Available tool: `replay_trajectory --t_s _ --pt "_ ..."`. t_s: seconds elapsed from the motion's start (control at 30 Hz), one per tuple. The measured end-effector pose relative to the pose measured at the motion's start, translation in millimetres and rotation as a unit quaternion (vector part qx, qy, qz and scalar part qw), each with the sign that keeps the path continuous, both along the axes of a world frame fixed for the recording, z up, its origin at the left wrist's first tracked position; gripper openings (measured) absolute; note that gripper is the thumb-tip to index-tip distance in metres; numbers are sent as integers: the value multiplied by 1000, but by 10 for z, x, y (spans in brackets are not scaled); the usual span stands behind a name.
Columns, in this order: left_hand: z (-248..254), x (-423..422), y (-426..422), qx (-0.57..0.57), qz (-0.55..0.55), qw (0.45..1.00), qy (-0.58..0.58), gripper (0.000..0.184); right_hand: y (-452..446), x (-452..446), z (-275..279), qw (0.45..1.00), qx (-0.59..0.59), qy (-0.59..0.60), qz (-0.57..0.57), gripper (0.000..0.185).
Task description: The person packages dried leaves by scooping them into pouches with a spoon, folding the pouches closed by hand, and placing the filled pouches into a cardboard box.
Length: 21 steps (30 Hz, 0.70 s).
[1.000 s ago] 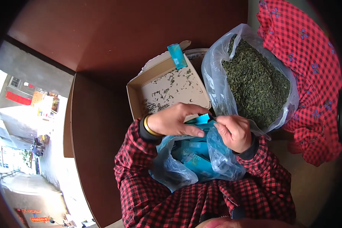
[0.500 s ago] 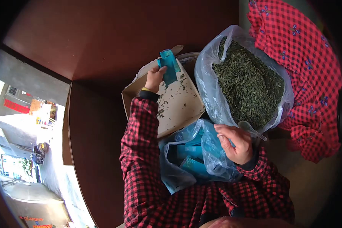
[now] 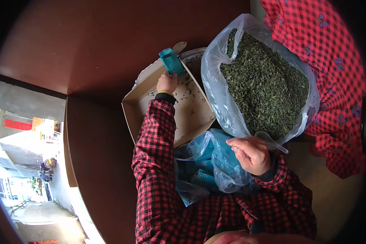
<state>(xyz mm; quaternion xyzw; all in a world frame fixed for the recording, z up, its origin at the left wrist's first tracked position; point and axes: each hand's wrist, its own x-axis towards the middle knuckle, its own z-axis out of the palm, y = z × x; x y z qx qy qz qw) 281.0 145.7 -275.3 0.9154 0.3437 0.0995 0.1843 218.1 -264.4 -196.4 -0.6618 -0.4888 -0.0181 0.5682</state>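
Teal packets (image 3: 173, 64), flat and oblong, are gripped in my left hand (image 3: 166, 84) at the far end of a shallow cardboard box (image 3: 152, 97); I cannot tell how many. Bits of dry leaf are scattered over the box's floor. My right hand (image 3: 251, 155) hovers with curled fingers above a clear plastic bag (image 3: 232, 175) containing several teal packets. Nothing shows between its fingers. Just behind its knuckles, a clear plastic scoop (image 3: 275, 144) rests at the near edge of the dried leaves. Whether the hand touches the scoop is unclear.
A large clear bag (image 3: 215, 87) full of dried green leaves (image 3: 268, 85) stands to the right of the box. Red checked cloth (image 3: 313, 44) hangs beyond it. A dark brown panel (image 3: 130, 32) rises behind, and a bright doorway opens at left.
My left hand has moved slightly down in view, and the packets now point up and away above it. My right hand keeps its curled pose. The whole view has shifted a little.
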Motion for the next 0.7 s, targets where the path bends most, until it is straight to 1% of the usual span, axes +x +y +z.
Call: replay_trajectory --t_s 0.1,0.27,0.4,0.5,0.53,0.63,0.7 --pt "-49 63 75 31 14 999 -10 41 6 2 -2 1000 -4 -6 1 20" --pt "-109 94 80 31 16 999 -19 44 -2 6 -27 1000 -10 -9 -8 19" --pt "-133 105 132 9 13 999 -36 42 7 1 -32 1000 -14 -12 -4 21" --pt "-248 136 254 -72 44 993 -78 44 1 -5 -30 1000 -19 -10 3 24" --pt "-223 117 234 -73 45 993 -77 44 -5 -7 -21 1000 -20 -15 1 22" --pt "-135 44 155 -152 53 985 -62 46 -45 -24 32 999 -22 -23 -6 19" --pt "-42 -38 167 -162 36 985 -44 45 -111 -30 111 998 14 -57 -26 18"
